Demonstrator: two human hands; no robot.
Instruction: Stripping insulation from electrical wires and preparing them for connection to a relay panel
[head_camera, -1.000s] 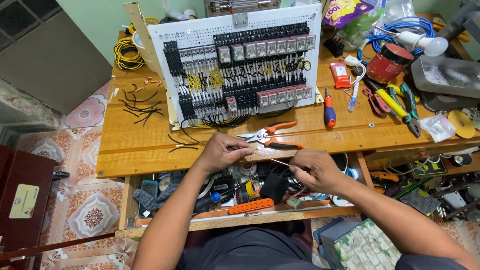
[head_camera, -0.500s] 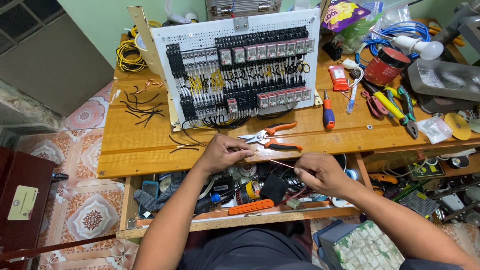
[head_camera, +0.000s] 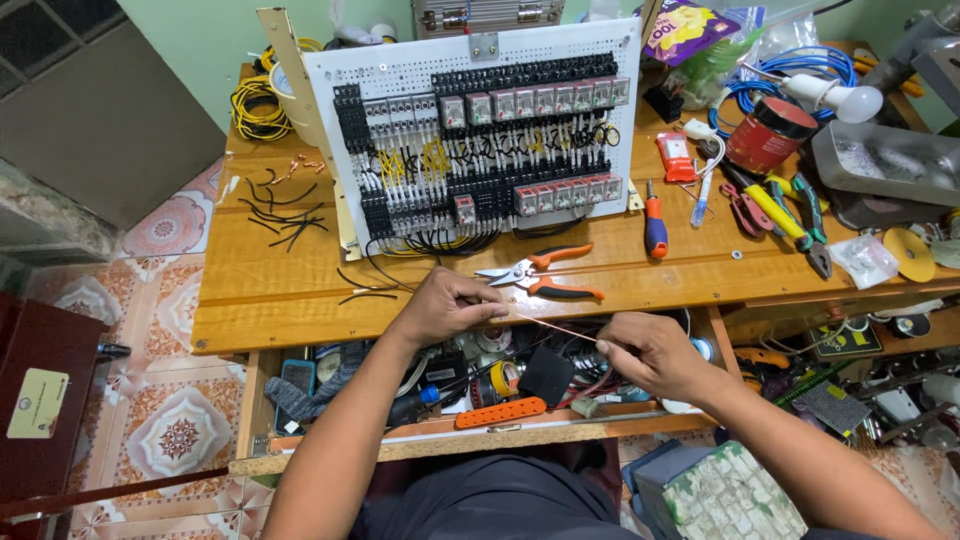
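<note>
You hold a thin copper wire (head_camera: 555, 327) taut between both hands.
Your left hand (head_camera: 455, 305) and right hand (head_camera: 645, 352) each pinch one end, just below the orange-handled snips (head_camera: 545, 275) on the tabletop (head_camera: 270, 290).

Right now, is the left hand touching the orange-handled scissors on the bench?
Apart. The head view shows the left hand pinching a thin copper wire, with bare wood between it and the scissors.

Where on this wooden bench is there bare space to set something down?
The widest bare patch of the wooden workbench lies left of the left hand, below the loose black wire offcuts. A narrower strip runs right of the orange-handled snips, below the orange-and-blue screwdriver. The far right, around the red tin can and yellow-handled pliers, is crowded.
</note>
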